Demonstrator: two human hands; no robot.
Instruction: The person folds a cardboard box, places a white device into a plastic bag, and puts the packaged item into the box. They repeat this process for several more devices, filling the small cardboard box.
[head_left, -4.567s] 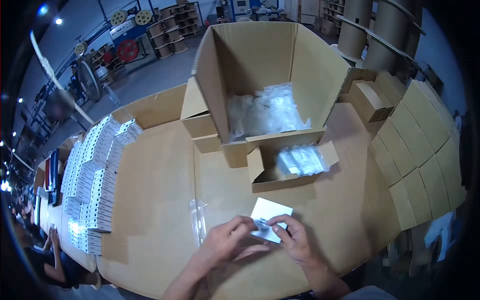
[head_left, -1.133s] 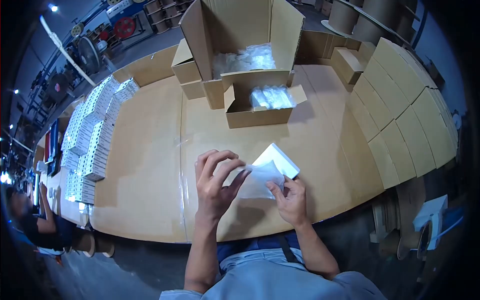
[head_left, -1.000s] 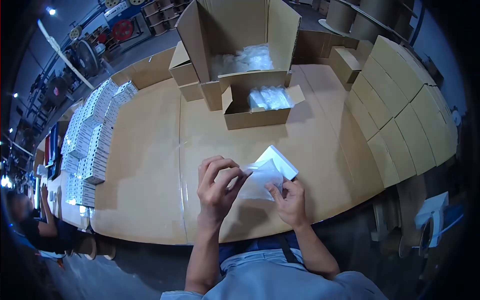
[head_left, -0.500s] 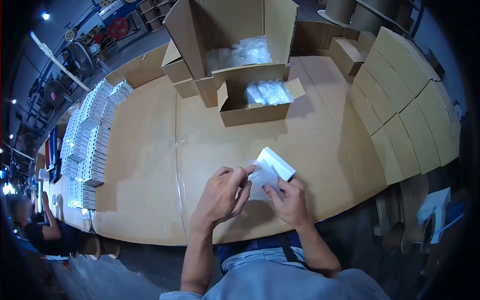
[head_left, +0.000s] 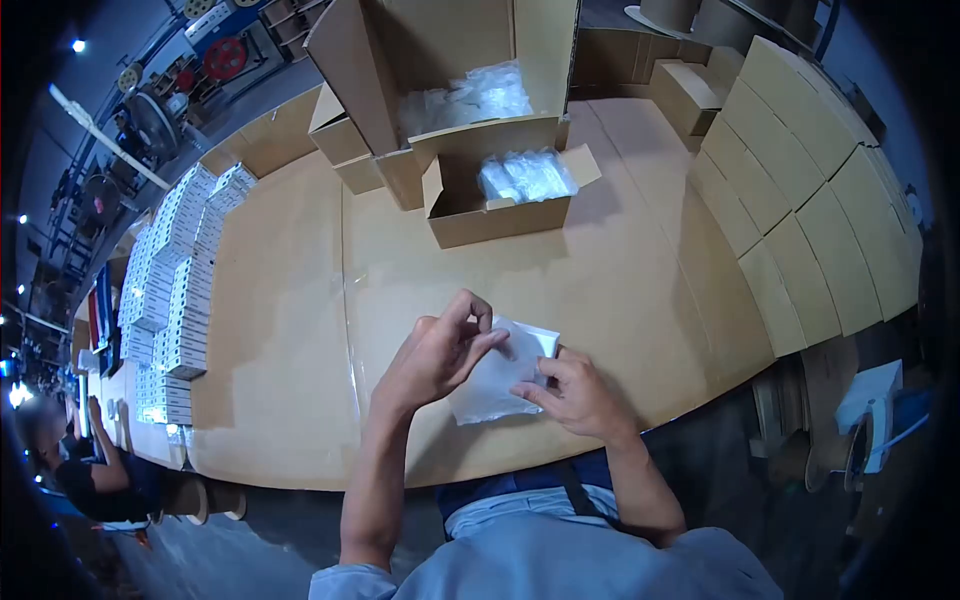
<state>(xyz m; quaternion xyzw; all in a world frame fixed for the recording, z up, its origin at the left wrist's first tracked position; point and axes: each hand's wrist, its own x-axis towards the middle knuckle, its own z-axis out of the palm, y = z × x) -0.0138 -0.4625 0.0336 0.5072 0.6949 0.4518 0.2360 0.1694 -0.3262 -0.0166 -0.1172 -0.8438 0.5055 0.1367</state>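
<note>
A: Near edge first, what's in the hands?
B: Left hand (head_left: 440,352) is raised off the table (head_left: 620,290), wrist bent, thumb and first two fingers closed on the top edge of a clear bag (head_left: 488,388). Right hand (head_left: 572,392) sits lower, thumb and forefinger pinched tight on the bag's right side.
A: And the white box (head_left: 532,340)?
B: Between the two hands, above the near edge. It looks partly inside the bag, one corner showing. Can't tell if it's fully in.
A: Progress?
B: My read: bagging is midway, bag mouth not closed, nothing set down.
A: Further back?
B: Mid-surface is a small open carton (head_left: 470,222) with clear packets (head_left: 527,175) inside. Touching it behind, at the far edge, is a big open carton (head_left: 350,70) with more packets.
A: Sides?
B: Stacks of white boxes (head_left: 170,290) along the left edge, flat brown cartons (head_left: 800,200) along the right. Another person (head_left: 75,475) sits beyond the left corner.
</note>
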